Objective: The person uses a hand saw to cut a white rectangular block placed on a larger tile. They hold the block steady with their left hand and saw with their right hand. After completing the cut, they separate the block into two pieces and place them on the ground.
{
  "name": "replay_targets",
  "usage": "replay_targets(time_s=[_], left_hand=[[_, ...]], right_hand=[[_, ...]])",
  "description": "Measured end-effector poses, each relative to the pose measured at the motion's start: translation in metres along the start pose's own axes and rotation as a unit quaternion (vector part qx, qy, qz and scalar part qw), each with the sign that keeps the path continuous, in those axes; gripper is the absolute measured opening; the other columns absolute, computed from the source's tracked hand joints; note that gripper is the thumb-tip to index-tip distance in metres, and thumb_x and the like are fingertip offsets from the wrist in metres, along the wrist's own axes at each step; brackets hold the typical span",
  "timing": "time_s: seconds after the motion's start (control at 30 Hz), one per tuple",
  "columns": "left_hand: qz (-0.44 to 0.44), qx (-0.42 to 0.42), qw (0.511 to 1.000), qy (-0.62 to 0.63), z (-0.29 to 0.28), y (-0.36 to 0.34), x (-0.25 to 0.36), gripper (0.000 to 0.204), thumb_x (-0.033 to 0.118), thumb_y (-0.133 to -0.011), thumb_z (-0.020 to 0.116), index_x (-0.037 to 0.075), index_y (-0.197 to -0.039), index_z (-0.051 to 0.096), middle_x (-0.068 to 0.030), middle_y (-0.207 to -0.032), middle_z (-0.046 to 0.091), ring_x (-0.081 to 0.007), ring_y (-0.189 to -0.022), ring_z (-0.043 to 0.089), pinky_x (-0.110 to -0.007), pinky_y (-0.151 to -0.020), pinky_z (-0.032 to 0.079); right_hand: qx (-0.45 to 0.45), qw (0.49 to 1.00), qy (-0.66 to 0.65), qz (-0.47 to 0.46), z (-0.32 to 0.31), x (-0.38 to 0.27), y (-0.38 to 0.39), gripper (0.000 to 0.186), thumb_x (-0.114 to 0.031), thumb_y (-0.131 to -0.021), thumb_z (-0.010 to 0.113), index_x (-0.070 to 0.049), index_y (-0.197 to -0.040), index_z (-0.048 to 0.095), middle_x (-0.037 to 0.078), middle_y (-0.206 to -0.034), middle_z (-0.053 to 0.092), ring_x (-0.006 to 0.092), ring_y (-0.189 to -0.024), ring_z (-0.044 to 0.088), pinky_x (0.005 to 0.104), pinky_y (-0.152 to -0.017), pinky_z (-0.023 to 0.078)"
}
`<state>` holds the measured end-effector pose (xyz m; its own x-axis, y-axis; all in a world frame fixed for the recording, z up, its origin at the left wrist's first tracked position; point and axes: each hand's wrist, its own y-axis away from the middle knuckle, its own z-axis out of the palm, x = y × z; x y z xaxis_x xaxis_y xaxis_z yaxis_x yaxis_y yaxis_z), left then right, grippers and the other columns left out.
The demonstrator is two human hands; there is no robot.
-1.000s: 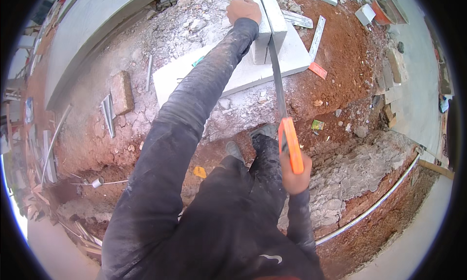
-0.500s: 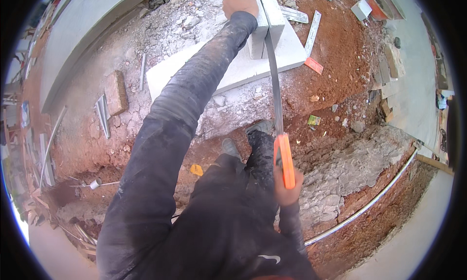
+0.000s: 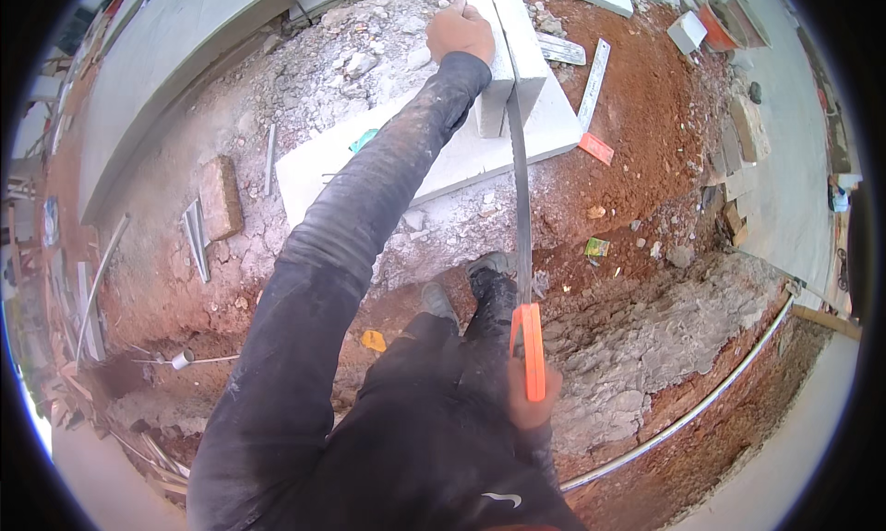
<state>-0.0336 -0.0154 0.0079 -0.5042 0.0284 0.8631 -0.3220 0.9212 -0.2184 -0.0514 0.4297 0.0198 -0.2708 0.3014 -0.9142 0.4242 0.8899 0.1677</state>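
Note:
A white building block (image 3: 498,93) stands on edge on a wider white slab (image 3: 552,125) at the top middle. A long slot runs through the block's top and down its near face. My left hand (image 3: 460,33) is closed against the block's left upper edge, with its fingertips partly hidden. In the slot sits the far end of a handsaw's blade (image 3: 521,199), which reaches straight back toward my body. My right hand (image 3: 537,394) is wrapped round the saw's orange handle (image 3: 531,346), low in front of my right leg.
Metal strips (image 3: 593,86) and an orange-ended tool (image 3: 596,148) lie right of the slab. A brown brick (image 3: 220,197) rests at left. Behind the right hand, a pale pipe (image 3: 683,427) runs along a trench. Rubble and red soil surround my shoes (image 3: 439,302).
My right hand has drawn the saw back toward my body, so more blade shows outside the block. The left hand stays on the block. A green scrap now shows beside my left forearm.

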Motion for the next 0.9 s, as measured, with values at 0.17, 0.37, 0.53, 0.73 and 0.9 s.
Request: replay_targets(time_s=[0.17,0.37,0.53,0.73,0.9], left_hand=[[0.019,-0.018,0.999,-0.039,0.01,0.002,0.012,0.027,0.025,-0.084,0.058,0.008,-0.098,0.074,-0.0219,-0.092,0.07,-0.0364,-0.088,0.068,-0.042,-0.083,0.052],[0.014,-0.022,0.999,-0.048,0.006,-0.002,0.006,0.03,0.026,-0.084,0.059,0.009,-0.103,0.073,-0.0205,-0.093,0.07,-0.0357,-0.091,0.068,-0.042,-0.085,0.052],[0.024,-0.004,1.0,-0.012,0.01,0.004,0.009,0.027,0.022,-0.086,0.055,0.006,-0.1,0.072,-0.0215,-0.087,0.069,-0.0397,-0.085,0.066,-0.047,-0.079,0.051],[0.024,-0.02,0.997,-0.075,0.014,-0.001,0.011,0.024,0.026,-0.085,0.059,0.013,-0.097,0.075,-0.0172,-0.088,0.071,-0.0357,-0.086,0.068,-0.044,-0.078,0.052],[0.031,-0.028,0.999,-0.024,0.001,0.004,0.017,0.025,0.026,-0.088,0.055,0.009,-0.094,0.072,-0.0184,-0.088,0.069,-0.0381,-0.087,0.066,-0.046,-0.08,0.05]], right_hand=[[-0.023,0.994,-0.099,-0.045,0.01,-0.018,-0.146,0.021,-0.004,-0.085,0.058,0.003,-0.066,0.053,0.004,-0.052,0.046,0.007,-0.051,0.044,0.0305,-0.047,0.036],[0.004,0.994,-0.11,-0.018,0.023,-0.037,-0.13,0.022,-0.009,-0.085,0.059,0.002,-0.067,0.053,0.005,-0.055,0.046,0.0076,-0.054,0.045,0.03,-0.05,0.038],[0.041,0.998,-0.052,-0.005,-0.004,-0.015,0.018,0.011,-0.003,-0.082,0.059,0.005,-0.088,0.064,0.01,-0.064,0.058,0.0103,-0.06,0.057,0.0307,-0.058,0.047],[0.021,0.997,-0.059,-0.048,0.017,-0.044,-0.168,0.025,-0.013,-0.083,0.06,0.004,-0.066,0.053,0.007,-0.051,0.047,0.0112,-0.053,0.049,0.035,-0.051,0.04],[0.02,0.994,-0.018,-0.101,0.016,-0.03,-0.173,0.025,-0.015,-0.082,0.062,0.004,-0.066,0.055,0.008,-0.052,0.05,0.0143,-0.052,0.051,0.0378,-0.052,0.041]])
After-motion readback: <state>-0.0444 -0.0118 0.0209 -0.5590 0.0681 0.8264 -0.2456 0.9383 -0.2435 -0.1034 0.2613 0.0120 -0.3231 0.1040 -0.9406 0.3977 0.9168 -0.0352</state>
